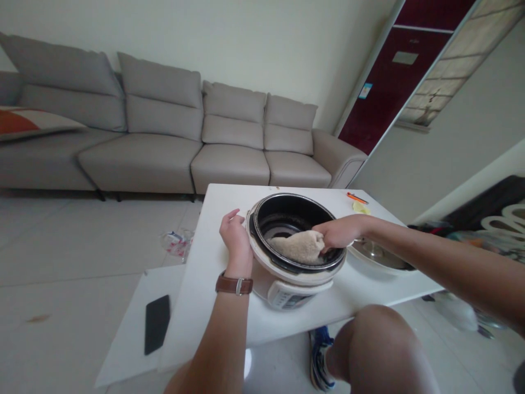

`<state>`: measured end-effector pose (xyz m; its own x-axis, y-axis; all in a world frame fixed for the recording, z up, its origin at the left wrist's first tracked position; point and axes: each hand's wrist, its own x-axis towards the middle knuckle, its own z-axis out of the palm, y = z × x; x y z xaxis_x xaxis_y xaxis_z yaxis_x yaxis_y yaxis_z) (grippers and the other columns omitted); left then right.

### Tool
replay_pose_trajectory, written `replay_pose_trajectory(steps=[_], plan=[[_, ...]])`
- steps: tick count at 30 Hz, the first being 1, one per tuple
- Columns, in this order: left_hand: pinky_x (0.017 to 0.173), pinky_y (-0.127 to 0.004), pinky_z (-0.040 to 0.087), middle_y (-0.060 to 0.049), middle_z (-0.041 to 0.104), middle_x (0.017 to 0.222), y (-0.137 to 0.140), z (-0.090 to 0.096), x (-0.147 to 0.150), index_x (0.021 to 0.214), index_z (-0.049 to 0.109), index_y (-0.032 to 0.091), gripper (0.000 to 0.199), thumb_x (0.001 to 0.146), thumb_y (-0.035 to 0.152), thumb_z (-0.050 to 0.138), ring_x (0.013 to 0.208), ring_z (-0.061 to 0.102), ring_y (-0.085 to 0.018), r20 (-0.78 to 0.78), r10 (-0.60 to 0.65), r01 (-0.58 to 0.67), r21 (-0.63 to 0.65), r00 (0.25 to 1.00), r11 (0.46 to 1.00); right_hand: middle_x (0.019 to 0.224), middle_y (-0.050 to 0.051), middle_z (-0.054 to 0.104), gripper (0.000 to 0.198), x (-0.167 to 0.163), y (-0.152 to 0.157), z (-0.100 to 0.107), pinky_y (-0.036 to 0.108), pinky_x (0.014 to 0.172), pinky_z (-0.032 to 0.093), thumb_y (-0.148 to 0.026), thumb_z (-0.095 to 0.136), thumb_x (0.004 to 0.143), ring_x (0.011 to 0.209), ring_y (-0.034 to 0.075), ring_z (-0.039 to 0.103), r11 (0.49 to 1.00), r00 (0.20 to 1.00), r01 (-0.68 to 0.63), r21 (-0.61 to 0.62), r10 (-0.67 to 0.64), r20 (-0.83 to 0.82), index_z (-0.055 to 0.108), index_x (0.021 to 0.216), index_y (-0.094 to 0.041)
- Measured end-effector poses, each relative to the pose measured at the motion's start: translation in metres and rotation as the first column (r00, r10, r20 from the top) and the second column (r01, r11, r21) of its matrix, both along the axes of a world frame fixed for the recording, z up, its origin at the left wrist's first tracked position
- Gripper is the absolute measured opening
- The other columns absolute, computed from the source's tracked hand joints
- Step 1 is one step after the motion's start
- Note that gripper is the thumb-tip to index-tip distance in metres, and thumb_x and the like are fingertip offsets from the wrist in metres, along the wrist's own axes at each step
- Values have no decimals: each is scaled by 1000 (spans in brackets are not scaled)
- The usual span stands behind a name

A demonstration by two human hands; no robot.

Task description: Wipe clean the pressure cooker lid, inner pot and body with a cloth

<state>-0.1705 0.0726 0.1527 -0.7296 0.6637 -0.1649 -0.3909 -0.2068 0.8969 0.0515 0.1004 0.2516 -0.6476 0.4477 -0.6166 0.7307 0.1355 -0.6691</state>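
Observation:
A white electric pressure cooker (pixel 268 287) stands lidless on the white table, its control panel turned toward me. Its dark inner pot (pixel 287 205) is inside, with a pale beige cloth (pixel 297 246) bunched against the near part of its wall. My right hand (pixel 338 232) reaches in from the right, its fingers closed on the cloth and partly hidden by it. Against the cooker's left side, my left hand (pixel 235 232) grips near the rim, fingers curled and some of them out of sight.
To the cooker's right lies a round lid (pixel 381 254), partly under my right forearm. An orange-handled tool (pixel 356 198) and a yellowish scrap (pixel 361 208) lie at the table's (pixel 221 202) far right. Beyond stands a grey sofa (pixel 229 164). A dark flat object (pixel 157 324) is at lower left.

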Motion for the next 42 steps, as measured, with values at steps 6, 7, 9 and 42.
replay_pose_trajectory(steps=[6, 7, 9, 42], plan=[[95, -37, 48, -7, 69, 95, 0, -3, -1, 85, 71, 15, 28, 62, 19, 55, 98, 63, -23, -39, -5, 6, 7, 999, 1000, 82, 4, 78, 32, 9, 14, 17, 30, 77, 58, -22, 69, 61, 84, 25, 71, 923, 939, 343, 172, -333, -84, 75, 92, -16], [95, -37, 48, -7, 69, 95, 1, -3, -1, 85, 71, 15, 29, 61, 19, 55, 98, 63, -23, -34, -6, 6, 7, 999, 1000, 82, 4, 78, 32, 7, 16, 16, 30, 78, 58, -21, 68, 61, 85, 25, 71, 897, 920, 391, 208, -372, -123, 75, 92, -16], [94, -37, 48, -7, 69, 93, 1, -2, -1, 85, 70, 15, 29, 61, 18, 55, 96, 63, -23, -25, -5, 6, 10, 1000, 1000, 81, 4, 77, 32, -1, 19, 12, 30, 78, 57, -20, 65, 61, 85, 26, 70, 847, 892, 450, 284, -416, -176, 74, 91, -15], [95, -37, 47, -7, 69, 95, 2, -6, -1, 84, 70, 15, 26, 62, 20, 56, 99, 63, -23, -49, 1, 0, 18, 999, 1000, 76, 8, 75, 23, 6, 10, 10, 26, 67, 54, -14, 63, 69, 72, 21, 69, 828, 837, 543, 141, -519, -175, 72, 91, -11]])
